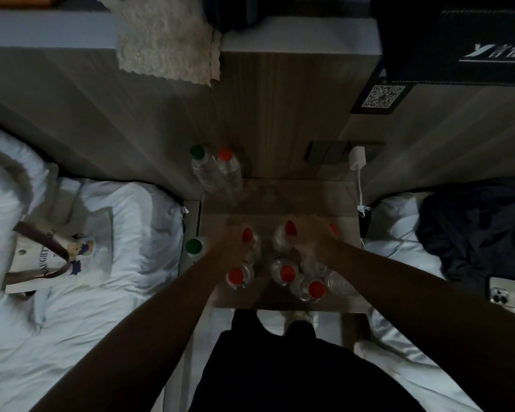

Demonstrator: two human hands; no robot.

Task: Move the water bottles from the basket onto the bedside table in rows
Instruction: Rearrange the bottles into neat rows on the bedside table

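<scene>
Our left hand (231, 237) and right hand (312, 236) reach among red-capped bottles (287, 273) at the front of the worktop (280, 200), probably squaring rows. Blur hides whether either grip is clamped.

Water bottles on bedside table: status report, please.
Left hand, right hand among front bottles, grip blurred. Two back bottles by wall. Charger clear.

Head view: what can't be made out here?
- Left hand: motion-blurred and dim; grip unreadable.
- Right hand: same blur; hides most of the red-capped bottle behind it.
- Green-capped bottle: body partly hidden by the left forearm; on the bedside table or beside it, unclear.
- Basket: nowhere in frame.
</scene>
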